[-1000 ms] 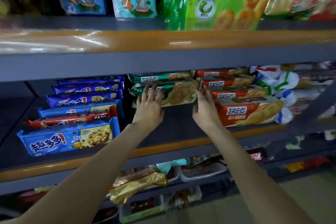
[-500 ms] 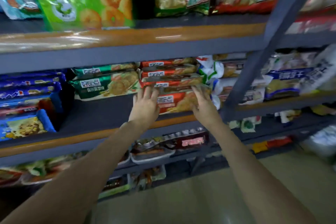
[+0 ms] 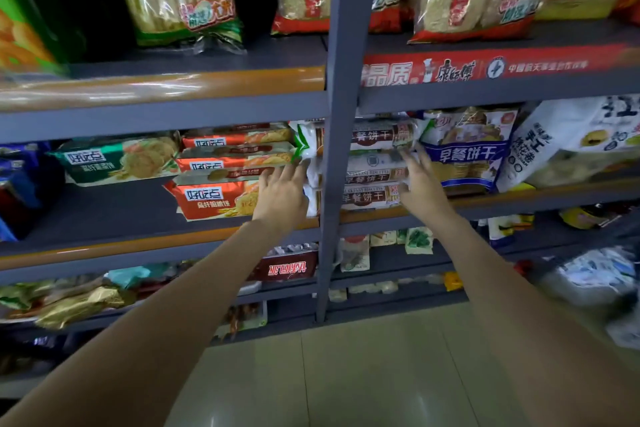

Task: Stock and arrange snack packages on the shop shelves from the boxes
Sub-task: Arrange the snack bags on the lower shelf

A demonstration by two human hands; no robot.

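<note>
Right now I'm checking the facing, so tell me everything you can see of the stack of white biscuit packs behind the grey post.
The stack of white biscuit packs is three long glossy plastic wrappers with brown labels, lying flat one on another at the middle shelf's front edge. The grey upright post hides part of it. The left hand touches its left end and the right hand its right end, fingers straight.
</note>
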